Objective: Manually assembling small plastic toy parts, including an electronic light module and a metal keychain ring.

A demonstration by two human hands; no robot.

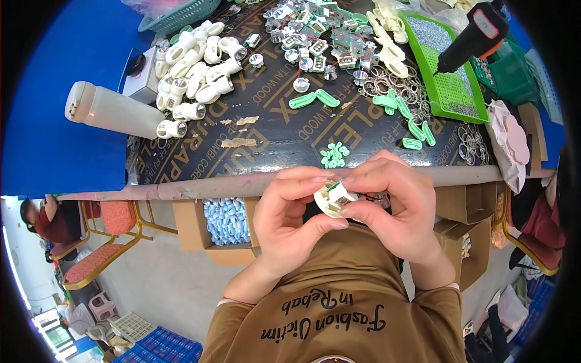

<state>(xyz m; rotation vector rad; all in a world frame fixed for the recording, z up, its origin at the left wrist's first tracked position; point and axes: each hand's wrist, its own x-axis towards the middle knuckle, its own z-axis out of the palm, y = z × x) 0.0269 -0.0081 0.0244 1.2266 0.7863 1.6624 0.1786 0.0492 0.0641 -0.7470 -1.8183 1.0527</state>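
Note:
Just off the table's near edge, my left hand (284, 221) pinches a cream-white plastic shell (325, 204) between thumb and fingers. My right hand (396, 206) grips a small circuit module (342, 195) with a white block, partly inside the shell's opening. Part of the module is hidden behind the right fingers. On the table straight beyond the hands lies a small heap of mint-green plastic pieces (334, 155). Longer green covers (315, 98) lie farther back, with others to the right.
Finished-looking white mini flashlights (196, 72) pile up at left beside a white bottle (115, 109). Loose circuit modules (318, 39) heap at the back. Metal rings (387, 81) lie near a green tray (455, 114) of screws, under a black electric screwdriver (475, 36). Cardboard boxes (190, 227) stand below.

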